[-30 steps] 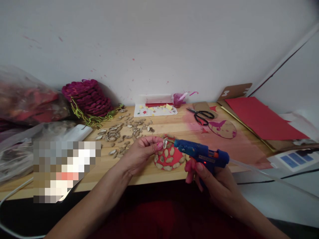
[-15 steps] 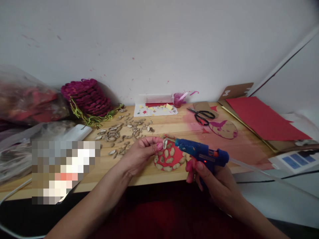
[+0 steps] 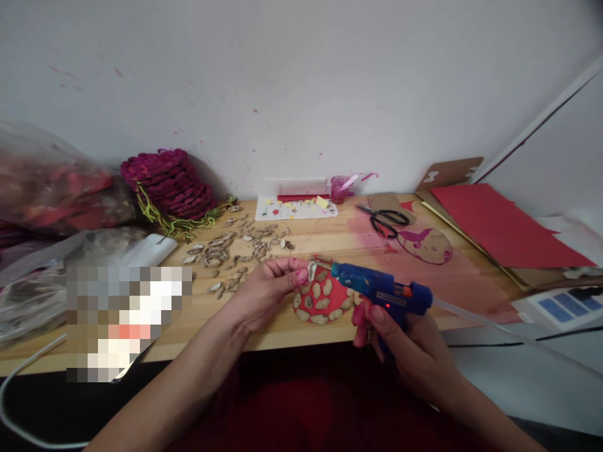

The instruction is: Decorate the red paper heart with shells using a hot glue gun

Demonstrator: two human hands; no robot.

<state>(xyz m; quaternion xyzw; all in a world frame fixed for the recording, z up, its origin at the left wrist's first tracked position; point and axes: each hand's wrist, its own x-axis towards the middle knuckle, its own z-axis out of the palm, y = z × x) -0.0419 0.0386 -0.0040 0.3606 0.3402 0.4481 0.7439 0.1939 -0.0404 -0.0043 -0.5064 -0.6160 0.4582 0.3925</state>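
Between thumb and fingers, my left hand (image 3: pixel 271 290) pinches a half peanut shell (image 3: pixel 311 270), its pale hollow side showing. My right hand (image 3: pixel 400 333) is wrapped round a blue hot glue gun (image 3: pixel 377 284) with a small red light lit and a clear glue stick (image 3: pixel 471 317) trailing from its back. The gun's nozzle is at the shell; whether they touch I cannot tell. Below both hands lies a red disc (image 3: pixel 308 301) with peanut shells around its rim and across its middle. My left fingers and the gun cover part of it.
Loose peanut shells (image 3: pixel 217 251) are scattered left of the disc. Black-handled scissors (image 3: pixel 389 220), a cardboard oval (image 3: pixel 426 246) and red sheets (image 3: pixel 509 226) lie to the right. A purple cup (image 3: pixel 340 189) and a star-covered white sheet (image 3: pixel 296 213) stand near the wall. Plastic bags (image 3: pixel 51 182) crowd the left.
The view has shifted slightly, so the table and its things appear a little further right. Both hands keep almost the same pose, with the nozzle still at the shell.
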